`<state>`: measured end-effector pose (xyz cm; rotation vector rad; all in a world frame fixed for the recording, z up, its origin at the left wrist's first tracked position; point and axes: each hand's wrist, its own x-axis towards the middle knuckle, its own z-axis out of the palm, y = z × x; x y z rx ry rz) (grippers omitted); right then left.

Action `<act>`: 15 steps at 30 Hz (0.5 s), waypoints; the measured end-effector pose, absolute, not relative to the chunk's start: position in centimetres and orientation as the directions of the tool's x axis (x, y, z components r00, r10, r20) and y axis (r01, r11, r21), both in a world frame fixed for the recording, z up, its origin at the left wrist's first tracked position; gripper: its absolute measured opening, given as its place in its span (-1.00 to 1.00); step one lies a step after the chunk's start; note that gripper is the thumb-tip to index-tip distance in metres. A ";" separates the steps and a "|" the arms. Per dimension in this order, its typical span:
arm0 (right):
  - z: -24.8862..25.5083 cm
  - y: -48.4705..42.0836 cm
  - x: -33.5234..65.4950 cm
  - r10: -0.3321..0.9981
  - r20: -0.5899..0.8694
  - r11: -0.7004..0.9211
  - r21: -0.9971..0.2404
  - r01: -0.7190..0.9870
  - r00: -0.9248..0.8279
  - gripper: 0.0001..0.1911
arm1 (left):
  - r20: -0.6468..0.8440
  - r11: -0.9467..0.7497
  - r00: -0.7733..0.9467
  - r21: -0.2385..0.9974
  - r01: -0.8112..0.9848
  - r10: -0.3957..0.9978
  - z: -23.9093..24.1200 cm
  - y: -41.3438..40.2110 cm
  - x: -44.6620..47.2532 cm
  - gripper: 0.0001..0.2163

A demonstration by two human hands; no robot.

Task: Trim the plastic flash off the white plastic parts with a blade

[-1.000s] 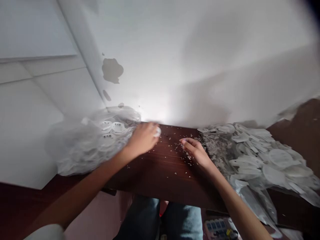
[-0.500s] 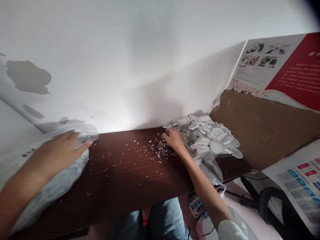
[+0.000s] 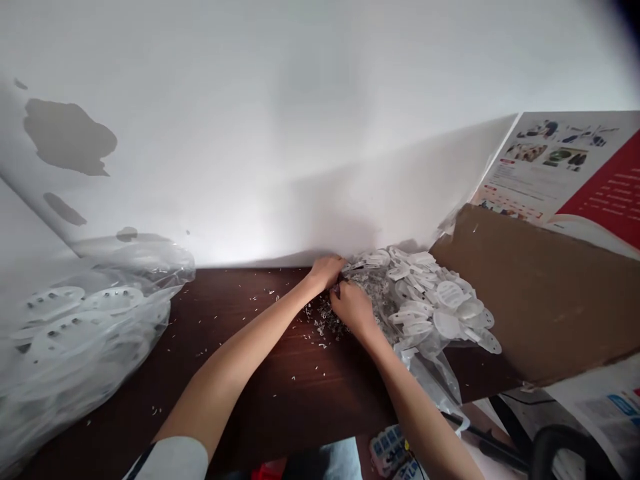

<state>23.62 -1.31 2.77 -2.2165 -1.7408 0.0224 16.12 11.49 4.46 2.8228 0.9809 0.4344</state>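
Note:
My left hand (image 3: 327,270) is stretched out to the left edge of a heap of flat white oval plastic pieces (image 3: 447,300). Its fingers are bent inward, and their tips are hidden. Just below and right of it, my right hand (image 3: 354,308) has its fingers curled together, with something small and dark showing at the fingertips. Both hands are close together over a pile of tiny metal-looking parts (image 3: 327,320). What either hand grips is too small or hidden to name.
At the left lies a big clear plastic bag (image 3: 100,353) full of white oval pieces with small dark spots. Tiny light bits are scattered on the dark wooden table (image 3: 240,293). A cardboard sheet (image 3: 530,300) stands at the right, and a white wall (image 3: 240,133) rises behind.
My left hand has left the clear bag and moved right, joining my right hand at the small parts. My right hand stays by the pile. The view has shifted slightly.

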 end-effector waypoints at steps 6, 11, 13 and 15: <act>3.1 -1.0 25.6 0.932 0.197 -0.236 -0.314 0.920 0.306 -0.69 | 0.242 -0.777 0.739 0.244 0.580 0.628 5.0 13.0 15.1 -0.75; 2.2 -0.3 26.6 0.952 0.257 -0.063 -0.376 0.924 0.169 -0.78 | 0.526 -0.822 0.632 0.354 0.447 0.570 6.4 11.2 9.0 -0.74; 1.6 -0.1 26.5 0.959 0.270 0.032 -0.392 0.919 0.082 -0.77 | 0.636 -0.833 0.542 0.366 0.414 0.549 6.2 9.6 6.5 -0.80; 1.0 0.0 26.1 0.961 0.275 0.075 -0.397 0.915 0.041 -0.78 | 0.695 -0.825 0.457 0.389 0.409 0.555 5.4 7.6 4.2 -0.85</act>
